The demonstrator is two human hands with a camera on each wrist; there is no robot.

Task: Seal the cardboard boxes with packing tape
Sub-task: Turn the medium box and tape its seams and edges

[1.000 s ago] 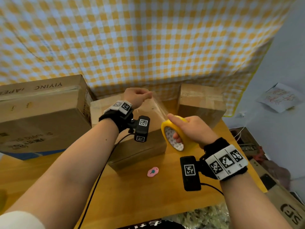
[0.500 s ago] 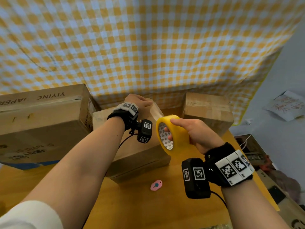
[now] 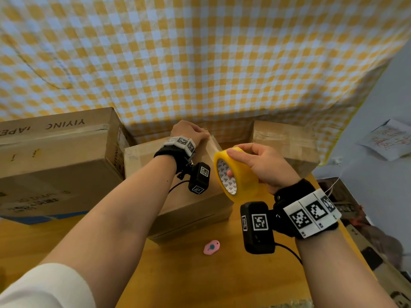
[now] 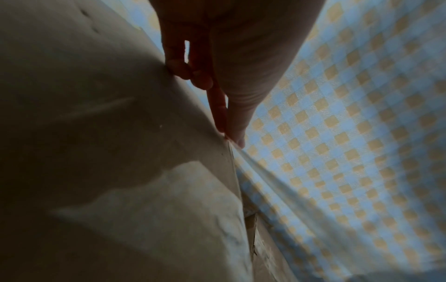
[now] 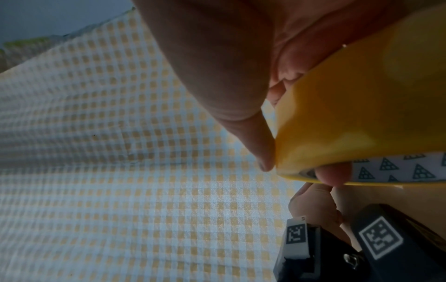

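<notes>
The middle box (image 3: pixel 178 194) sits on the wooden table (image 3: pixel 200 276), close to the checked cloth (image 3: pixel 200 63) that hangs behind it. A yellow roll of tape (image 3: pixel 235 172) is held up just over the right part of this box's top, standing on edge with its printed core facing left. The right hand (image 3: pixel 264 165) grips the roll, thumb hooked inside the core and fingers (image 5: pixel 255 145) curled over the outer band. A clear strip of tape (image 3: pixel 214 146) runs from the roll toward the box's far edge. There the left hand (image 3: pixel 189 132) rests, its fingers (image 4: pixel 200 76) bent down over that edge; in the dim left wrist view they seem to press the tape end against the cardboard, though the contact itself is hard to make out. A larger box (image 3: pixel 55 161) with printed lettering stands to the left of the middle box, touching or nearly touching it. A smaller box (image 3: pixel 287 145) stands to the right, apart from it. On the table in front of the middle box lies a small pink object (image 3: pixel 211 247).
</notes>
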